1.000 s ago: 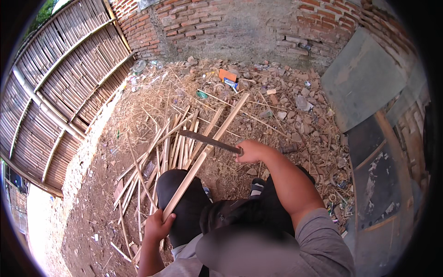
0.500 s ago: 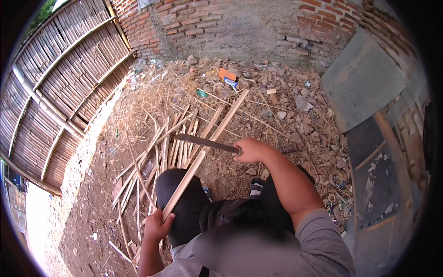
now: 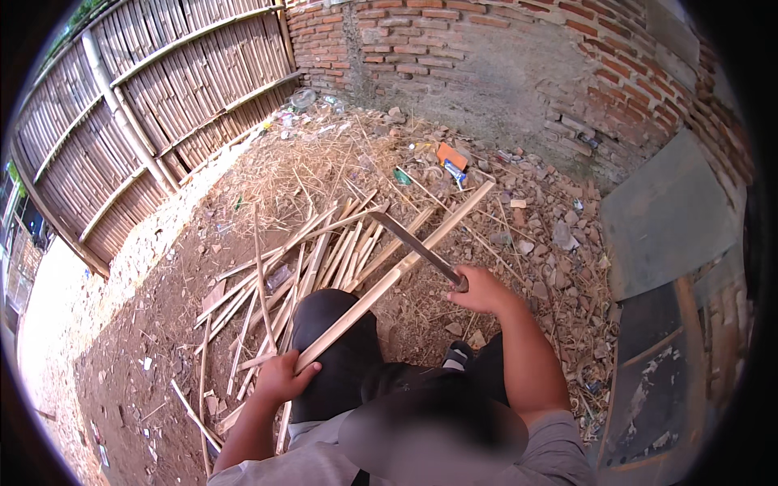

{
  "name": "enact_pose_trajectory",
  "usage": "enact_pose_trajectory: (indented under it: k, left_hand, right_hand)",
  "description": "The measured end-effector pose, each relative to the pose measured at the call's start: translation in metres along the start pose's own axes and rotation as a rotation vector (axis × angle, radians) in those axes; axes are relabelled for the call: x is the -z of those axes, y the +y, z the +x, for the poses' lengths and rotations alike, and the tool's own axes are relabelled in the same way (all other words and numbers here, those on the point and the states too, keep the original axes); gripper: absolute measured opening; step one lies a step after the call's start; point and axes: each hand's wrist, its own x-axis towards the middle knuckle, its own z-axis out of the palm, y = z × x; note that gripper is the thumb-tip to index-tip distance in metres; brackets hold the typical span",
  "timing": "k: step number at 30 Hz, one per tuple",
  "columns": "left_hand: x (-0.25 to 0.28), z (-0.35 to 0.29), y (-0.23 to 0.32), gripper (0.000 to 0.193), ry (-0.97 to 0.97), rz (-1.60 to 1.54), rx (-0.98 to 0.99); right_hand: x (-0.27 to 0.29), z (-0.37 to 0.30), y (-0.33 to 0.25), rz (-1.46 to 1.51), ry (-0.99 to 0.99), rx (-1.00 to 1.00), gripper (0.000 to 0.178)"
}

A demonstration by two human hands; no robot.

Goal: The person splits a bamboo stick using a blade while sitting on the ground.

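My left hand (image 3: 285, 378) is closed round the near end of a long split bamboo strip (image 3: 356, 310). The strip slants across my left thigh and reaches up and to the right, its far end over the rubble. In my right hand (image 3: 478, 289) is the handle of a machete (image 3: 416, 245), its dark blade pointing up and left. The blade crosses the strip about midway; whether its edge presses into the bamboo I cannot tell. Beyond my left knee lies a loose pile of bamboo strips (image 3: 328, 251) on the dirt.
A bamboo fence (image 3: 194, 81) stands at the far left, with a brick wall (image 3: 454, 61) at the back. Grey sheets (image 3: 673, 215) lean on the right. Broken bricks and litter, including an orange piece (image 3: 452, 155), strew the ground; a thin stick (image 3: 261, 275) lies left of my knee.
The view has turned, so the surroundings sit further right and lower. The machete blade now tilts more steeply across the strip. Both hands keep their hold.
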Motion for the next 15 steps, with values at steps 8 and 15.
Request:
enact_pose_trajectory:
  k: [8, 15]
  left_hand:
    - [0.002, -0.007, -0.006, 0.056, 0.014, 0.003, 0.037]
    - [0.004, -0.004, -0.004, 0.056, 0.008, -0.008, 0.026]
  right_hand:
    - [0.011, -0.001, -0.026, -0.17, -0.028, 0.031, 0.035]
    - [-0.021, 0.012, -0.015, -0.194, 0.029, 0.059, 0.033]
